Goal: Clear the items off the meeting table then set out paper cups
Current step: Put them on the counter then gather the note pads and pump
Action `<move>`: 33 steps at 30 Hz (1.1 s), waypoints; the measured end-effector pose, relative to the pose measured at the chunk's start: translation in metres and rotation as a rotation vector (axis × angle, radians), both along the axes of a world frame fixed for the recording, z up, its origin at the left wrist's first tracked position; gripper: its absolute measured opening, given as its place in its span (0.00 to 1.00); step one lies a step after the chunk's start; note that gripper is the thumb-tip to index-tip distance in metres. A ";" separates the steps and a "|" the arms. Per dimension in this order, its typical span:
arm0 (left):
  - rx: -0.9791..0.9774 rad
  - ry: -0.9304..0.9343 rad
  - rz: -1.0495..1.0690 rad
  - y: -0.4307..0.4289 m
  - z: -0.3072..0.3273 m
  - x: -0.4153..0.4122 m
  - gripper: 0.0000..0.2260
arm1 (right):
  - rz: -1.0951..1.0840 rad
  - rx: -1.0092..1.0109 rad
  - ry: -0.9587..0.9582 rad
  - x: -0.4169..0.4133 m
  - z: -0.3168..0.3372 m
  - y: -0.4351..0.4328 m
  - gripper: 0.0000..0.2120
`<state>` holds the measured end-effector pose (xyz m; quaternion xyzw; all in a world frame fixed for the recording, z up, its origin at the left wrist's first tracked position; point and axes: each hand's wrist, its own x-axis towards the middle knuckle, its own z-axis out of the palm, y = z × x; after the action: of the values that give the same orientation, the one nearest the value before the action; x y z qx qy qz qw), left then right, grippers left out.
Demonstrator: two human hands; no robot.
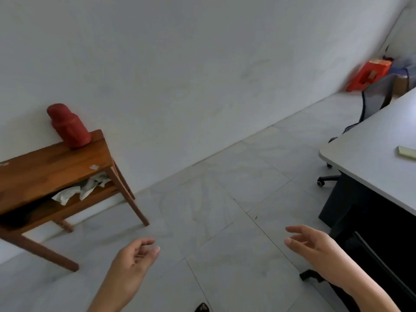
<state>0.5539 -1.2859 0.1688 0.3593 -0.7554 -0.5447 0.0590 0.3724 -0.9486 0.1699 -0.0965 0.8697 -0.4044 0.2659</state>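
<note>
The meeting bench fills the right edge of the view, a smooth pale-grey slab with a rounded near corner over a black base, and on it, cut by the frame's edge, lies a flat pale-yellow pad well back from the corner. No paper cups show. Behind the bench stands a black office chair with a mesh back and castors, and beyond it, against the wall, a red box, blurred. Both hands hang over bare floor with fingers loosely spread, holding nothing: the left hand low in the middle with its fingers curled slightly inward, the right hand near the dark base of the bench, palm turned inward. The floor is large matte grey tile with thin dark joints, open and wide between the two pieces of furniture. To the left, against the plain white wall, a small wooden bench of glossy brown boards on slanted legs carries a red ribbed jar at its back corner, with crumpled white paper on its lower shelf
</note>
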 end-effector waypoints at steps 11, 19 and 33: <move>0.123 -0.008 -0.385 -0.082 0.021 -0.305 0.10 | -0.316 -0.021 -0.094 -0.160 -0.009 -0.050 0.10; 0.116 -0.185 -0.493 -0.099 -0.001 -0.489 0.18 | -0.429 0.012 -0.149 -0.336 -0.047 -0.050 0.12; 0.086 -0.092 -0.648 -0.098 -0.010 -0.843 0.09 | -0.512 -0.040 -0.031 -0.643 -0.026 -0.058 0.12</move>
<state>-0.2893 -1.3840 0.1589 0.1265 -0.8087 -0.5496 -0.1669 -0.2702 -1.0065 0.1435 0.1281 0.8535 -0.4769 0.1662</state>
